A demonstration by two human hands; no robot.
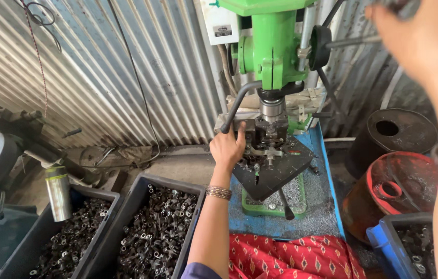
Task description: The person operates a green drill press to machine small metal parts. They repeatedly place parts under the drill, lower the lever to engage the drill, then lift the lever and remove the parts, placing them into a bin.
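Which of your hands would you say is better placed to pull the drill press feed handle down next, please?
Right, I'd judge. The right hand is raised at the feed handle beside the green drill head, while the left hand rests at the fixture under the spindle.

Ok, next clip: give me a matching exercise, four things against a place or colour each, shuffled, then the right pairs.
Things:
1. drill press
2. left hand
3. right hand
4. grey bins

Descriptions:
A. full of small dark metal parts, lower left
B. green, against the corrugated wall
C. raised at the feed lever, top right
D. at the fixture under the spindle

Pairs: 1-B, 2-D, 3-C, 4-A
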